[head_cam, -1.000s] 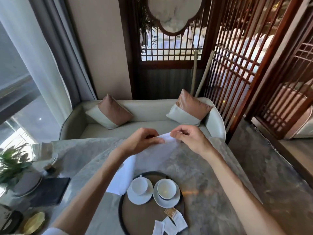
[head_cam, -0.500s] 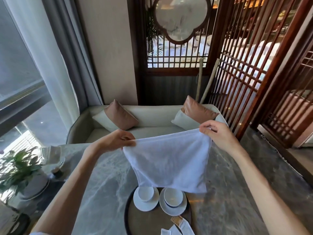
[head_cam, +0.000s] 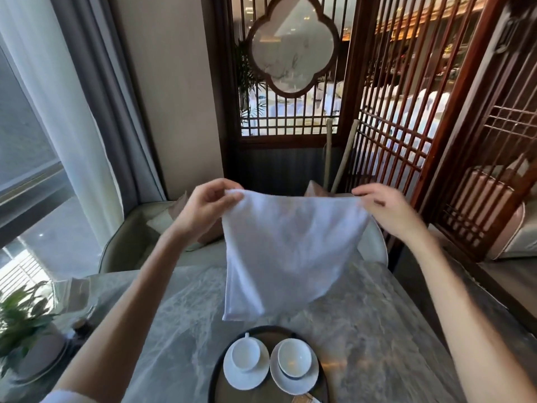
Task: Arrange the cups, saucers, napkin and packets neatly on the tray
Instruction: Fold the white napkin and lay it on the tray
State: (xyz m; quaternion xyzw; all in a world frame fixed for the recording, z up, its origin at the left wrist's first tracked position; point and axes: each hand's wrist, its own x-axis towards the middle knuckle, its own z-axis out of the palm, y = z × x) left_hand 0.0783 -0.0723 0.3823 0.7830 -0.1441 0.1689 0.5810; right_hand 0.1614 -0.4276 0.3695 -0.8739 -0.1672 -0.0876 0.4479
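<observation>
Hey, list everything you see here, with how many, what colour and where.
table: one, grey marble
tray: one, dark, round, table's near edge
saucers: two, white, side by side on the tray
cups: two, white, one on each saucer
packet: at least one, brown, on tray, cut off by frame
napkin: one, white, held up above the table
sofa: one, pale, beyond table
potted plant: one, green, far left
left hand: pinches napkin's top left corner
right hand: pinches napkin's top right corner
</observation>
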